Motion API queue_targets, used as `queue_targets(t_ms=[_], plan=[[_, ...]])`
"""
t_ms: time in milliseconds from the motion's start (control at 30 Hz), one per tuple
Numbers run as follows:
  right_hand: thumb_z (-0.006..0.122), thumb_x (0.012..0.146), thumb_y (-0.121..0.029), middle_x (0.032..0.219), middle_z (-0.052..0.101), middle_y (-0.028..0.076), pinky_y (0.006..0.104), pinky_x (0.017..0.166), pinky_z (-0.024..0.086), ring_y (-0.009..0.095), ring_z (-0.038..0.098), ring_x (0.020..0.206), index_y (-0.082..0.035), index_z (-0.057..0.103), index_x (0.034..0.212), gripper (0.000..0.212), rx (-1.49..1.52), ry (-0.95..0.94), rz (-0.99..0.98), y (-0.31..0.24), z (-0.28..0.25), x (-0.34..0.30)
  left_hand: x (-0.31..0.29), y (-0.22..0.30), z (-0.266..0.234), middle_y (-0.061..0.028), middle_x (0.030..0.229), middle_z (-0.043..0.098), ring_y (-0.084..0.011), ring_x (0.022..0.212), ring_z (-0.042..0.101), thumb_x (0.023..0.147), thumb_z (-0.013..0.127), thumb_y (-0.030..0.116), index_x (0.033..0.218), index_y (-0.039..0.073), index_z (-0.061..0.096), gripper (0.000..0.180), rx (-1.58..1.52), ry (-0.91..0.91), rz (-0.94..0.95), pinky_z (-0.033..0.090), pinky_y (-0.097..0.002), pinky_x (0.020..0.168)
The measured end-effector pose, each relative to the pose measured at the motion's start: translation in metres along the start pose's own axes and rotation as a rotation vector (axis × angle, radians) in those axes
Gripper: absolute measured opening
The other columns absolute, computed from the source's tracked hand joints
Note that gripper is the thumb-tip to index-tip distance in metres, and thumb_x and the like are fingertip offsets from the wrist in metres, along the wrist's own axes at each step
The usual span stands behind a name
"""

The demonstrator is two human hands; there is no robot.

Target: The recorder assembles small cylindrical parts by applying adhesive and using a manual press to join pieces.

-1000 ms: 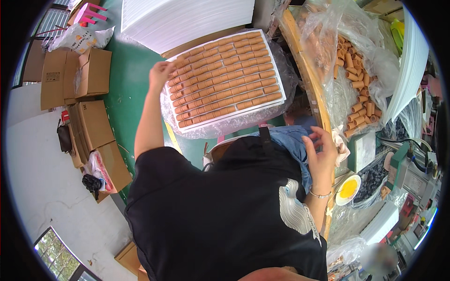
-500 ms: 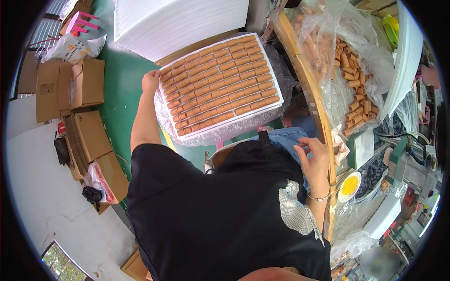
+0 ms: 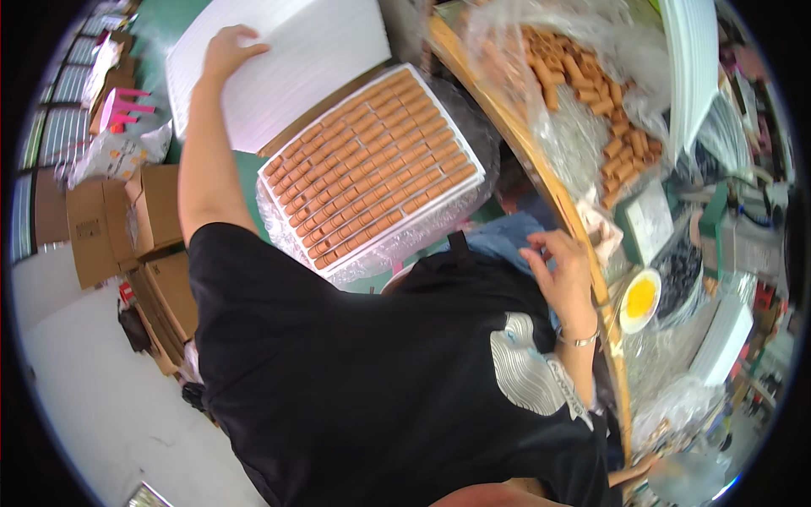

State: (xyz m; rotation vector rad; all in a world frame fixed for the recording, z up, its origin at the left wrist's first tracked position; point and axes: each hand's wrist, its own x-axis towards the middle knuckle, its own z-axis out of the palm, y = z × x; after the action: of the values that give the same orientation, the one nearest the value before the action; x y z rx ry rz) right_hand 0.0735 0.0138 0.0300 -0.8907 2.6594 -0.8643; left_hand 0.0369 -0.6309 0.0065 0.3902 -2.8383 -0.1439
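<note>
My left hand (image 3: 230, 52) is over the near face of a stack of white sheets (image 3: 287, 93), thumb and fingers apart. Nothing shows in its grasp, and whether it touches the stack I cannot tell. Just below the stack lies a white tray (image 3: 476, 179) filled with rows of short orange-brown tubes (image 3: 372, 160). Clear plastic wrap (image 3: 363, 269) is bunched beneath the tray. My right hand (image 3: 562, 269) hangs beside the wooden table edge with loosely curved, parted fingers, holding nothing.
Along my right runs the wooden table edge (image 3: 541, 160). Loose tubes (image 3: 625, 160) lie in clear plastic on the table. Nearby are a white bowl with yellow contents (image 3: 640, 300) and a green machine (image 3: 716, 224). Cardboard boxes (image 3: 160, 207) and a pink stool (image 3: 127, 108) stand left; another person's hand (image 3: 638, 471) shows lower right.
My left hand has left the tray's left corner and moved up to the white stack. The view has turned and shifted. My right hand stays near the table edge.
</note>
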Motion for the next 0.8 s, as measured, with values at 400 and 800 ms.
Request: queue_targets(t_ms=[400, 800], plan=[[0.075, 0.078, -0.022, 0.077, 0.064, 0.004, 0.0348, 0.071, 0.043, 0.022, 0.061, 0.070, -0.008, 0.067, 0.090, 0.020, 0.103, 0.013, 0.080, 0.016, -0.016, -0.012, 0.005, 0.028, -0.029, -0.0096, 0.096, 0.072, -0.0261, 0.090, 0.068, 0.093, 0.063, 0.035, 0.098, 0.006, 0.067, 0.030, 0.019, 0.335, -0.267, 0.050, -0.0317, 0.082], [0.075, 0.078, -0.020, 0.077, 0.065, 0.004, 0.0348, 0.071, 0.043, 0.021, 0.061, 0.068, -0.007, 0.067, 0.089, 0.020, 0.176, 0.080, 0.088, 0.036, -0.022, -0.036, -0.214, 0.226, 0.016, -0.0041, 0.093, 0.069, -0.0212, 0.086, 0.064, 0.078, 0.074, 0.010, 0.101, 0.008, 0.068, 0.024, 0.013, 0.466, 0.044, 0.039, -0.0445, 0.096]])
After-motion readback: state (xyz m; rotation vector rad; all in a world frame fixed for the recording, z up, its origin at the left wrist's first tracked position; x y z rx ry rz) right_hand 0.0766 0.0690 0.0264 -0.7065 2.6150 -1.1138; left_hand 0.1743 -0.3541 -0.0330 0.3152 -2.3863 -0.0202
